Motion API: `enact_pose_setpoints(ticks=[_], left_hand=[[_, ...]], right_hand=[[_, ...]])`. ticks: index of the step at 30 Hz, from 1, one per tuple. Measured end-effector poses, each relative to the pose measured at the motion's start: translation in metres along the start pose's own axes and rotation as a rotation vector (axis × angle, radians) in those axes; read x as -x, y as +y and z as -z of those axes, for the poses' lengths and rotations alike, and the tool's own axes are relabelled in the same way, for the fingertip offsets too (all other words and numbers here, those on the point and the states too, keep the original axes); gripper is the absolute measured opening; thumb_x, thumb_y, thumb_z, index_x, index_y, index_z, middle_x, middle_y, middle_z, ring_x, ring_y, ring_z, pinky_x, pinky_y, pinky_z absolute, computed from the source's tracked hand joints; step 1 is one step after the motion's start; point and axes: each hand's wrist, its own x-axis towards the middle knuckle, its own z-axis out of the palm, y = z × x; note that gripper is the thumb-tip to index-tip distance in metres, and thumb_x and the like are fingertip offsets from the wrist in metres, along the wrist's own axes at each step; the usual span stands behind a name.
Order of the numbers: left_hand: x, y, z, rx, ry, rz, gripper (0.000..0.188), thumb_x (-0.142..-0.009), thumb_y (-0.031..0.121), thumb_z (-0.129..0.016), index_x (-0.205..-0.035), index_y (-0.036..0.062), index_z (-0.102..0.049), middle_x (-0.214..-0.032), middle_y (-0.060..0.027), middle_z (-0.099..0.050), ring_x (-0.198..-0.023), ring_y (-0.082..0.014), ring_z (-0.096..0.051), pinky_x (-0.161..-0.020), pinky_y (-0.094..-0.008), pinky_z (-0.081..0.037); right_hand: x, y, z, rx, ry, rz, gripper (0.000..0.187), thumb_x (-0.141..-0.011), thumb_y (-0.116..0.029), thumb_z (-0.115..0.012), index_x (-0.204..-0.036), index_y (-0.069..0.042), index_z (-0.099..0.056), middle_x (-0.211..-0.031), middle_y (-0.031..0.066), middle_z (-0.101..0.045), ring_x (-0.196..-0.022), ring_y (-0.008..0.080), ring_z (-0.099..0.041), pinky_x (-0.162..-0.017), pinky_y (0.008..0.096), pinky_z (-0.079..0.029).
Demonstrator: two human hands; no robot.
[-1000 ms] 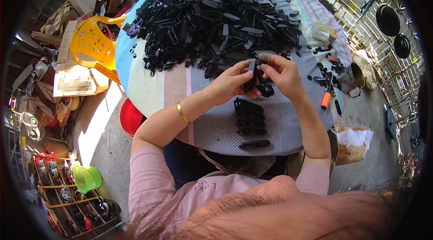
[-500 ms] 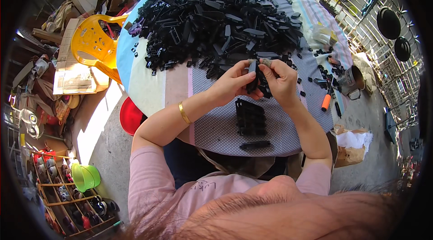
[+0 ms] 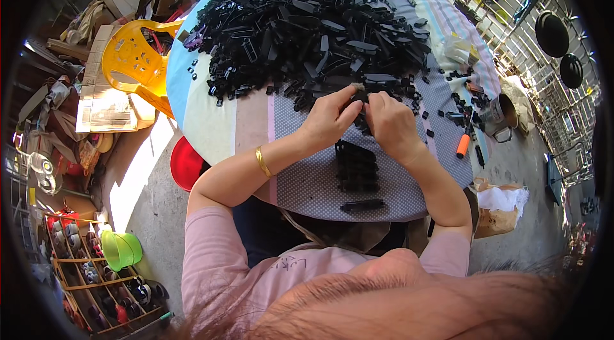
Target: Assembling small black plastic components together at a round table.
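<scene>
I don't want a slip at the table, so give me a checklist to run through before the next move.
1. Left hand gripping the black part: ok, held between thumb and fingers.
2. Right hand grip: cannot tell; its fingertips are largely hidden.
3. Held part properly seated: cannot tell; the hands cover most of it.
4. Group of black parts separate from the large pile: ok.
5. Single black piece well back from the table edge: not ok, it lies close to the near edge.
</scene>
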Motion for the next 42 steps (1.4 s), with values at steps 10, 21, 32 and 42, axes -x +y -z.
enact_pose_setpoints(ticks=[10, 21, 32, 42], left_hand=[[-0.008, 0.010, 0.016, -0.291, -0.238, -0.040, 0.021, -0.091, 0.016, -0.046, -0.090, -0.0043, -0.051, -0.065, -0.0160, -0.053, -0.057, -0.0221, -0.049, -0.055, -0.0322, -0.041], [-0.001, 0.012, 0.002, -0.240, 0.004, -0.159, 0.015, -0.087, 0.010, -0.049, -0.086, -0.0042, -0.047, -0.069, -0.0193, -0.053, -0.061, -0.0349, -0.052, -0.055, -0.0367, -0.042], [-0.019, -0.001, 0.023, 0.848, -0.185, 0.450, 0.036, -0.096, 0.024, -0.039, -0.123, 0.0005, -0.043, -0.083, -0.0096, -0.059, -0.069, -0.0149, -0.057, -0.057, -0.0251, -0.046], [-0.013, 0.000, 0.016, 0.061, -0.296, 0.220, 0.024, -0.085, 0.017, -0.059, -0.102, -0.0005, -0.058, -0.068, -0.0023, -0.056, -0.056, -0.0062, -0.048, -0.050, -0.0204, -0.041]], right_hand=[[-0.001, 0.008, 0.001, -0.177, -0.176, 0.133, 0.015, -0.082, -0.011, -0.054, -0.073, -0.003, -0.046, -0.065, 0.0113, -0.051, -0.057, 0.0280, -0.055, -0.051, 0.0351, -0.046], [-0.002, -0.002, 0.007, -0.207, -0.010, 0.092, 0.013, -0.082, -0.007, -0.053, -0.074, -0.002, -0.045, -0.066, 0.0123, -0.049, -0.056, 0.0286, -0.054, -0.049, 0.0349, -0.045], [-0.011, 0.068, 0.022, -0.553, 0.003, -0.507, 0.019, -0.081, -0.017, -0.064, -0.085, 0.002, -0.062, -0.067, 0.0084, -0.060, -0.059, 0.0125, -0.056, -0.055, 0.0258, -0.044], [-0.008, 0.090, -0.026, -0.192, 0.014, -0.069, 0.026, -0.073, -0.004, -0.062, -0.099, -0.002, -0.061, -0.099, 0.0134, -0.061, -0.097, 0.0301, -0.054, -0.085, 0.0357, -0.042]])
